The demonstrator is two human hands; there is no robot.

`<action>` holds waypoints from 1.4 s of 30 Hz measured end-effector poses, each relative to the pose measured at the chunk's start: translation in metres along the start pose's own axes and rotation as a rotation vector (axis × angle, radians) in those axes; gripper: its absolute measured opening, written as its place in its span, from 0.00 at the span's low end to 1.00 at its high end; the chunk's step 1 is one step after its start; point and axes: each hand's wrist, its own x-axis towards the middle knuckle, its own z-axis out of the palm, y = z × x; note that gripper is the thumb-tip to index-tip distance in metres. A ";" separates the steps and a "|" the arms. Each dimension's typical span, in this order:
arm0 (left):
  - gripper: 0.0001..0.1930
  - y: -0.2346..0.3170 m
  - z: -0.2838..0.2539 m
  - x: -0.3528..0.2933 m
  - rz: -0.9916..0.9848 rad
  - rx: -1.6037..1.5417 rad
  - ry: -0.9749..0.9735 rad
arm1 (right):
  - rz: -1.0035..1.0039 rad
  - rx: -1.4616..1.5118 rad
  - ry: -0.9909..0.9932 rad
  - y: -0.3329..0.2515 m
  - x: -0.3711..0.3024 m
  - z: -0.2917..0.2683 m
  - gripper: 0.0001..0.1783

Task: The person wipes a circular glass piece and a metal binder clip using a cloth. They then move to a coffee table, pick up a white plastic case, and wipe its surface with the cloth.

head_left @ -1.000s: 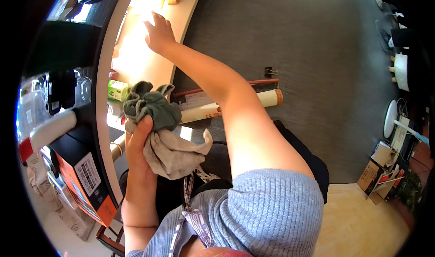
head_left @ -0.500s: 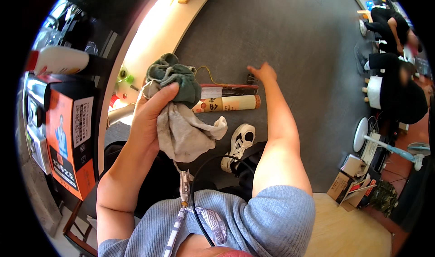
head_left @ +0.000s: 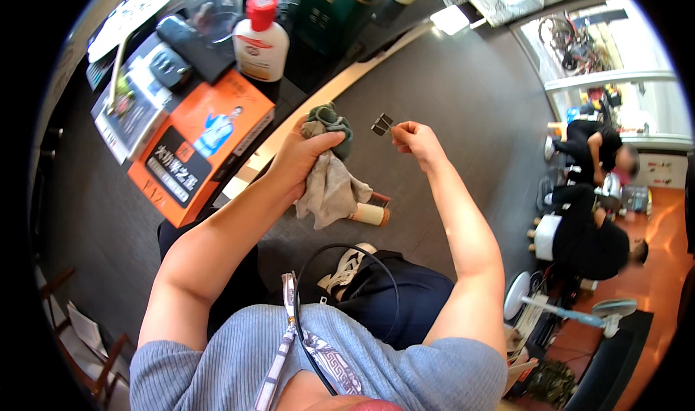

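Note:
My left hand (head_left: 295, 159) is closed around a bunched cloth, its green part (head_left: 343, 137) crumpled at the top. A greyish-beige cloth part (head_left: 329, 194) hangs from below the fingers. Whether these are one cloth or two, I cannot tell. To the right, my right hand (head_left: 420, 141) pinches a black binder clip (head_left: 381, 125) between thumb and fingers, holding it up apart from the cloth. Partly hidden behind the hanging cloth is a pale cylinder (head_left: 372, 215) with a brown end, lying low near the floor.
On the dark table at left stand an orange box (head_left: 190, 150), a red-capped white bottle (head_left: 260, 45) and a green container (head_left: 333, 13). Two people (head_left: 590, 223) sit far right, near a pale-blue fan (head_left: 565, 308). My shoe (head_left: 349, 267) is below.
The view has swung left, bringing more of the tabletop in. My right hand, earlier low with fingers spread beside a dark object, now pinches the binder clip. My left hand keeps the cloth.

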 end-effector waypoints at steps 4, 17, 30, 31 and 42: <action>0.23 0.005 0.006 0.005 0.043 -0.015 -0.125 | -0.207 -0.051 0.186 -0.056 -0.062 0.018 0.09; 0.35 0.015 0.034 0.007 0.235 0.216 -0.524 | -0.610 0.229 0.254 -0.074 -0.136 0.063 0.06; 0.32 -0.004 0.049 0.018 0.178 0.166 -0.381 | -0.697 0.161 0.395 -0.065 -0.120 0.045 0.23; 0.32 -0.003 0.049 0.016 0.176 0.167 -0.366 | -0.706 0.131 0.442 -0.067 -0.121 0.047 0.26; 0.26 0.005 0.030 0.014 0.233 0.174 -0.330 | -0.543 0.172 0.044 -0.071 -0.112 0.057 0.27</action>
